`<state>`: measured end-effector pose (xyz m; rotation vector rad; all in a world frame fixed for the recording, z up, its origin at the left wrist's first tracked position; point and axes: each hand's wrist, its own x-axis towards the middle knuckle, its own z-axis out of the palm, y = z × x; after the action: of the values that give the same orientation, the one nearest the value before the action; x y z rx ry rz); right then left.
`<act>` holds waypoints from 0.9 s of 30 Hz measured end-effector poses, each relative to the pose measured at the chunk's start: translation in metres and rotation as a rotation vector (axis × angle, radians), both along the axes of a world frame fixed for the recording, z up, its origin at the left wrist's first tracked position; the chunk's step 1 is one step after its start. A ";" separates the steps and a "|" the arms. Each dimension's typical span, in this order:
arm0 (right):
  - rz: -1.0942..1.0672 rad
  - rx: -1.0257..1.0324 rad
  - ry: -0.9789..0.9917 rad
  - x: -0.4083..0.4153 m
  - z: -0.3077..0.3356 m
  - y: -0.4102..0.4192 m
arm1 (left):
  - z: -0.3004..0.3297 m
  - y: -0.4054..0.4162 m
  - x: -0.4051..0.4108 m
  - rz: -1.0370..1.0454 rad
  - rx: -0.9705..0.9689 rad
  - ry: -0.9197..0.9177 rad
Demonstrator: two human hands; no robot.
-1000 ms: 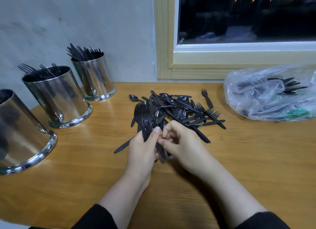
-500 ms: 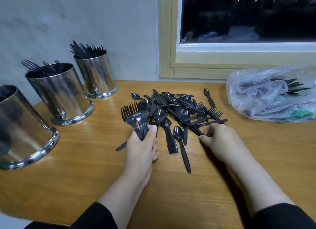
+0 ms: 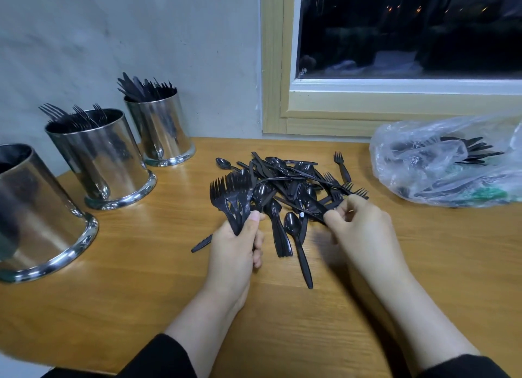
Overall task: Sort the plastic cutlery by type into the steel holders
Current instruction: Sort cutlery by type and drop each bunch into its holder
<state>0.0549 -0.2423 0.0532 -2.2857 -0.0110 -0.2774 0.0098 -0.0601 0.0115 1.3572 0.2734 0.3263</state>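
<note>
Warm wood-grain laminate forms the surface [image 3: 118, 287], set against a grey plastered wall with a pale wooden window frame [image 3: 275, 66] around dark glass. Along the left stand three polished cylindrical steel holders with flared bases: the nearest steel holder [image 3: 36, 225] shows only a dark interior, the middle steel holder [image 3: 104, 157] has black fork tines rising from it, and the far steel holder [image 3: 162, 129] bristles with black plastic knives. A tangled heap of glossy black plastic cutlery [image 3: 291, 180], with spoons, forks and knives crossing one another, lies mid-surface between the holders and a crumpled clear plastic bag [image 3: 440, 165] with more black cutlery inside. The left hand [image 3: 236, 247] has its fingers curled round a fanned bunch of black plastic forks [image 3: 230, 199], tines pointing away. The right hand [image 3: 364, 228] pinches a slim black piece from the heap's near edge; motion blur hides which type. A lone black spoon [image 3: 296, 242] lies between the hands.
</note>
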 end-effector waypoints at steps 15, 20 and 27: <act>0.462 -0.147 -0.193 -0.034 -0.014 0.046 | -0.003 -0.001 0.010 0.032 -0.149 0.005; 0.196 -0.182 -0.101 0.023 -0.005 -0.008 | -0.001 0.001 0.011 -0.108 -0.097 -0.024; 0.113 -0.543 0.094 0.072 -0.037 -0.020 | -0.002 -0.001 0.018 -0.162 -0.047 -0.057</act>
<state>0.1267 -0.2620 0.0157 -2.8222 -0.1872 -0.1132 0.0276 -0.0614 0.0094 1.3122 0.1225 0.2215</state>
